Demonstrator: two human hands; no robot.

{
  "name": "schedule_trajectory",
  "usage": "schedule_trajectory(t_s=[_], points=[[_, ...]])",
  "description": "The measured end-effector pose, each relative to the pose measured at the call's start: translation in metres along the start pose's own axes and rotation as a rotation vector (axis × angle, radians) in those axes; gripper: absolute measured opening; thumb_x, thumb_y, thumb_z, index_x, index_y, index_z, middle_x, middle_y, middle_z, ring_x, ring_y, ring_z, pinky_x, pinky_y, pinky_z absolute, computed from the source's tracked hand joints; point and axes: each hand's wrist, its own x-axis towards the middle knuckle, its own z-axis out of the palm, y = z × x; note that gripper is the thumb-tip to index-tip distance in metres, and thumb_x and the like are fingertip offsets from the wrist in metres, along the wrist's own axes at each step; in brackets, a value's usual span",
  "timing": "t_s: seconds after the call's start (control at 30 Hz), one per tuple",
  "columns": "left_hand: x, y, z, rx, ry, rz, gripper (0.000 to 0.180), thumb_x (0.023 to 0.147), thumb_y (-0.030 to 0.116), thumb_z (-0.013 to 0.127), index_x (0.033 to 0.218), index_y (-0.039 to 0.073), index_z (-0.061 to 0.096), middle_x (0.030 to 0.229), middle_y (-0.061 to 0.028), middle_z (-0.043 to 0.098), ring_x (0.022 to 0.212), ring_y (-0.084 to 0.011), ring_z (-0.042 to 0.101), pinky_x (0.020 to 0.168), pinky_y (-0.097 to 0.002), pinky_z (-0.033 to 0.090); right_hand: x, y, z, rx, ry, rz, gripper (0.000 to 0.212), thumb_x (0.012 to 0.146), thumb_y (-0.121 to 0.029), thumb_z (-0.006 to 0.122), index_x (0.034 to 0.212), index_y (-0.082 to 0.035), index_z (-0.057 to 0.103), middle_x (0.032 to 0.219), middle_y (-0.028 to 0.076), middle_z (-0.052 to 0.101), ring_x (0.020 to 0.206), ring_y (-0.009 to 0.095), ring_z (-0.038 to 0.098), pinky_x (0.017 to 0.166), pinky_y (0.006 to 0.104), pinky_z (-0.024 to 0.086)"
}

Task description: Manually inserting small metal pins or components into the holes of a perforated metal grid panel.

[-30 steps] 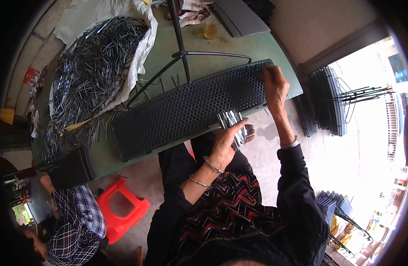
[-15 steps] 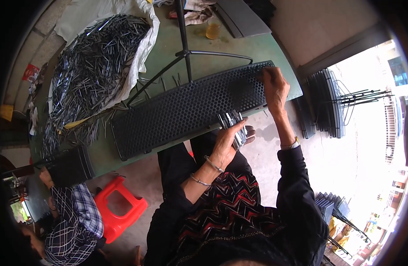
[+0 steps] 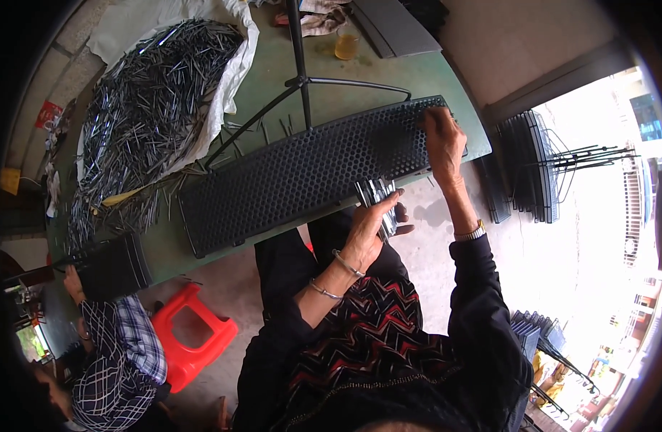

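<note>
A long black perforated metal panel lies along the near edge of the green table. Thin black rods rise from its far side. My left hand is closed around a bundle of short, thin metal strips, just in front of the panel's near edge. At the panel's right end is my right hand, its fingers pinched together against the mesh. Whatever lies between those fingertips is hidden.
A white sack at the far left spills a heap of dark metal strips. A glass of yellowish liquid stands at the back. A red stool and a co-worker's plaid sleeve are at left. Black racks stack at right.
The fingers of my left hand have shifted slightly around the strips. My right hand stays at the panel's right end, with only a slight movement.
</note>
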Motion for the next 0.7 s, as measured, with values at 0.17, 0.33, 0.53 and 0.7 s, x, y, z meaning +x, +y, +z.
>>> schedule_trajectory(t_s=[0.17, 0.33, 0.53, 0.7], points=[[0.0, 0.001, 0.0, 0.09, 0.034, 0.02, 0.023, 0.089, 0.023, 0.063, 0.105, 0.007, 0.06, 0.074, 0.0003, 0.058, 0.066, -0.0102, 0.055, 0.057, -0.0262, 0.045, 0.002, 0.001, -0.001, -0.147, -0.077, -0.121, 0.01, 0.085, -0.009, 0.062, 0.094, -0.005, 0.063, 0.085, 0.011, 0.063, 0.077, 0.026, 0.064, 0.067, 0.033, 0.049], [-0.005, 0.006, 0.01, 0.061, 0.032, 0.081, 0.019, 0.088, 0.022, 0.063, 0.095, 0.004, 0.064, 0.068, 0.0005, 0.056, 0.059, -0.0094, 0.05, 0.048, -0.0244, 0.04, 0.002, -0.003, 0.002, -0.274, -0.081, -0.127, 0.009, 0.084, -0.013, 0.064, 0.093, -0.011, 0.064, 0.092, 0.009, 0.057, 0.081, 0.029, 0.059, 0.068, 0.0389, 0.048], [-0.008, 0.009, 0.013, 0.066, 0.011, 0.149, 0.017, 0.089, 0.021, 0.064, 0.091, 0.004, 0.063, 0.068, -0.0012, 0.057, 0.057, -0.0099, 0.05, 0.047, -0.0237, 0.039, -0.006, 0.009, 0.004, -0.392, 0.018, -0.168, 0.016, 0.085, -0.02, 0.064, 0.098, -0.012, 0.069, 0.096, 0.008, 0.059, 0.081, 0.028, 0.06, 0.069, 0.0374, 0.048], [-0.01, 0.01, 0.007, 0.085, -0.031, 0.176, 0.019, 0.087, 0.022, 0.066, 0.095, 0.006, 0.061, 0.07, -0.0013, 0.059, 0.06, -0.0101, 0.052, 0.05, -0.0232, 0.038, -0.015, -0.029, -0.017, -0.173, -0.039, -0.114, 0.021, 0.087, -0.024, 0.063, 0.1, -0.008, 0.07, 0.093, 0.008, 0.061, 0.078, 0.022, 0.061, 0.067, 0.0332, 0.047]])
